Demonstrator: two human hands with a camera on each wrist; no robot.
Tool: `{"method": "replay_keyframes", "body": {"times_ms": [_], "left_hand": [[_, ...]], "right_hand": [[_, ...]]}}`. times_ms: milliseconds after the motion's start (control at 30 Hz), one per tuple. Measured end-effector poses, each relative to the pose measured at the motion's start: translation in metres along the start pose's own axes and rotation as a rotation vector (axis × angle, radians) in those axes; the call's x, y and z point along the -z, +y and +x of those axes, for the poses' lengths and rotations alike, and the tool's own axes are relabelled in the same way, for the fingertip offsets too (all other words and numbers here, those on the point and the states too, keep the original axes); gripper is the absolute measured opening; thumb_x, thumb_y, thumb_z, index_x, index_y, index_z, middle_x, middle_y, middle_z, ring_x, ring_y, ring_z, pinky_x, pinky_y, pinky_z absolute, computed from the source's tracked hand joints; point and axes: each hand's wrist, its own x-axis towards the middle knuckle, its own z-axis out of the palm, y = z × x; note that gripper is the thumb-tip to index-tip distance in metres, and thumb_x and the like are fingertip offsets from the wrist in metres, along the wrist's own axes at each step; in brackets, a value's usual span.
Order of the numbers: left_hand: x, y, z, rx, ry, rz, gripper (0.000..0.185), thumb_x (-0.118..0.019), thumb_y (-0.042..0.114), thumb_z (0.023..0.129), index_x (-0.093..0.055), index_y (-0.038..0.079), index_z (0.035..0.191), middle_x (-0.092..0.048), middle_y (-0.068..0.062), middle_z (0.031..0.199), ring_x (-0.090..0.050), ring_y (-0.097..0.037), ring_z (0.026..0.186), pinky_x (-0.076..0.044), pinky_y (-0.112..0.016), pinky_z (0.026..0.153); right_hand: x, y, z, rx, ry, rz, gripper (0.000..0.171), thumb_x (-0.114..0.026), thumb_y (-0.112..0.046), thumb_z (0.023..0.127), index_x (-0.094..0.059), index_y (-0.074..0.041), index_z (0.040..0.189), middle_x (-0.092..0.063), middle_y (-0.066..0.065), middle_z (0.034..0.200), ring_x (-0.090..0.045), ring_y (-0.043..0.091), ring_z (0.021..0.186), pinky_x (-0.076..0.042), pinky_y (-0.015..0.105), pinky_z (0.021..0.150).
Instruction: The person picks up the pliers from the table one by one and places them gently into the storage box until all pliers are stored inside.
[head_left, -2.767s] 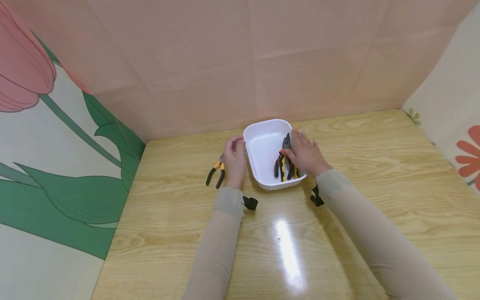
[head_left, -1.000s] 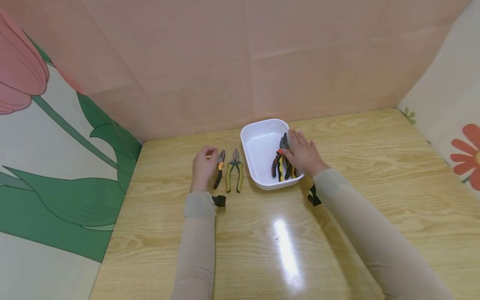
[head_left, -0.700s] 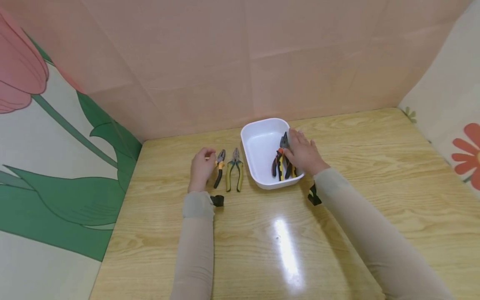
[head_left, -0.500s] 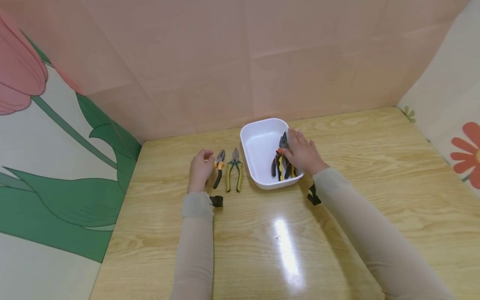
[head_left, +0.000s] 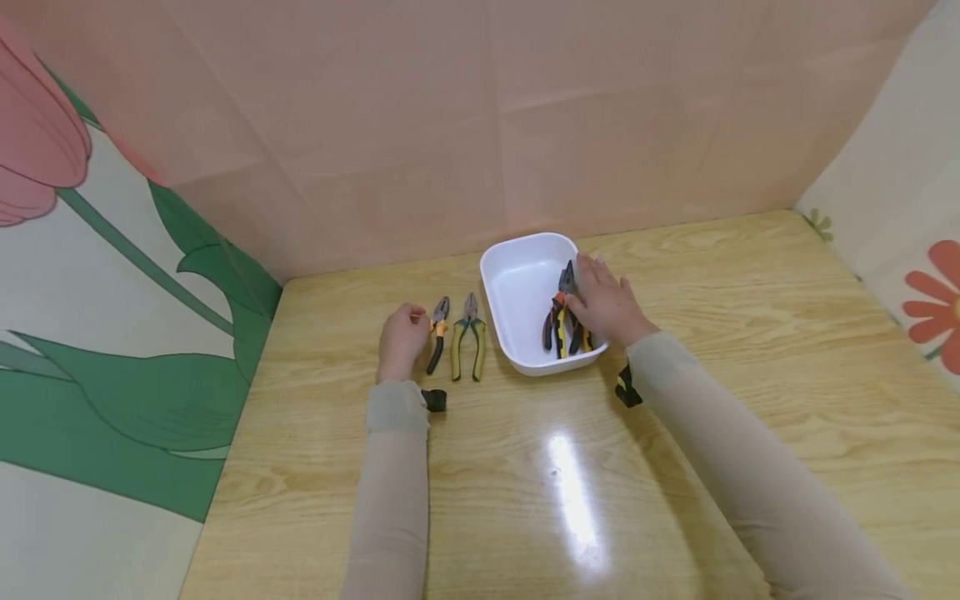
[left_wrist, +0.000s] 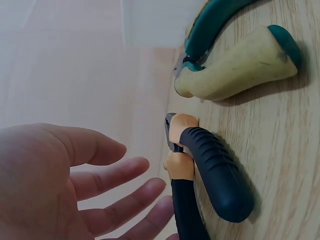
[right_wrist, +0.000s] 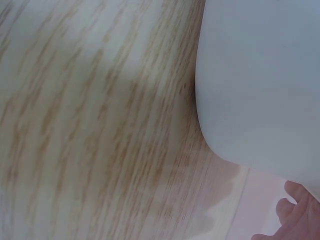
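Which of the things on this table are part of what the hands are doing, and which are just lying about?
In hand:
left hand beside the orange pliers
right hand on the pliers in the tub
white tub

Lying about:
green pliers
table

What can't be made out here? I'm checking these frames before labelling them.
- Pliers in the white tub: head view, the right hand covers part of them, so their count is unclear.
- Right hand's grip: right wrist view shows only fingertips at the frame corner.
- Orange-and-black pliers: left wrist view cuts off the handle ends; the left hand is blurred.
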Motion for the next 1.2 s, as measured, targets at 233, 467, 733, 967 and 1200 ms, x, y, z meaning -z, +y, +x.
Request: {"method": "replay_keyframes", "body": {"times_ms": [233, 467, 733, 967, 1200], "left_hand": [[0.002, -0.0033, -0.0036, 0.019, -0.031, 0.033, 0.036, -0.048, 0.026, 0.104, -0.059, 0.005, 0.131, -0.063, -0.017, 0.129, -0.06, -0.033, 0.114, -0.05, -0.048, 0.095], [0.0037, -0.0068, -0.0057, 0.063, -0.061, 0.073, 0.037, -0.047, 0.029, 0.104, -0.061, 0.005, 0.128, -0.062, -0.017, 0.13, -0.059, -0.033, 0.115, -0.049, -0.048, 0.096], [0.0045, -0.008, -0.0069, 0.054, -0.067, 0.115, 0.037, -0.047, 0.027, 0.104, -0.062, 0.003, 0.128, -0.063, -0.018, 0.13, -0.06, -0.034, 0.117, -0.049, -0.048, 0.099], [0.0036, -0.0089, -0.0077, 0.045, -0.063, 0.156, 0.033, -0.054, 0.026, 0.105, -0.064, 0.0, 0.123, -0.066, -0.018, 0.123, -0.061, -0.035, 0.112, -0.05, -0.047, 0.096], [0.0032, -0.009, -0.0101, 0.074, -0.064, 0.137, 0.028, -0.06, 0.02, 0.101, -0.065, 0.001, 0.12, -0.066, -0.017, 0.12, -0.061, -0.034, 0.109, -0.05, -0.047, 0.095]], "right_hand": [[0.0014, -0.0016, -0.0007, -0.001, -0.005, 0.006, 0.078, -0.043, -0.033, 0.109, 0.008, -0.005, 0.161, 0.003, 0.017, 0.169, 0.005, 0.038, 0.154, 0.002, 0.066, 0.119], [0.0005, -0.0026, -0.0022, 0.0, -0.004, 0.013, 0.079, -0.043, -0.034, 0.109, 0.008, -0.005, 0.161, 0.002, 0.017, 0.169, 0.005, 0.038, 0.154, 0.002, 0.067, 0.119], [0.001, -0.005, -0.0029, -0.003, -0.001, 0.006, 0.078, -0.042, -0.035, 0.109, 0.007, -0.005, 0.161, 0.001, 0.017, 0.169, 0.005, 0.038, 0.154, 0.0, 0.066, 0.119], [-0.0007, -0.0066, -0.0024, 0.0, 0.002, 0.007, 0.077, -0.041, -0.036, 0.109, 0.007, -0.006, 0.161, 0.001, 0.017, 0.169, 0.004, 0.038, 0.154, 0.0, 0.066, 0.119], [-0.0013, -0.0063, -0.0026, 0.007, 0.005, 0.011, 0.077, -0.04, -0.036, 0.109, 0.007, -0.005, 0.161, 0.001, 0.017, 0.169, 0.004, 0.039, 0.154, 0.0, 0.066, 0.119]]}}
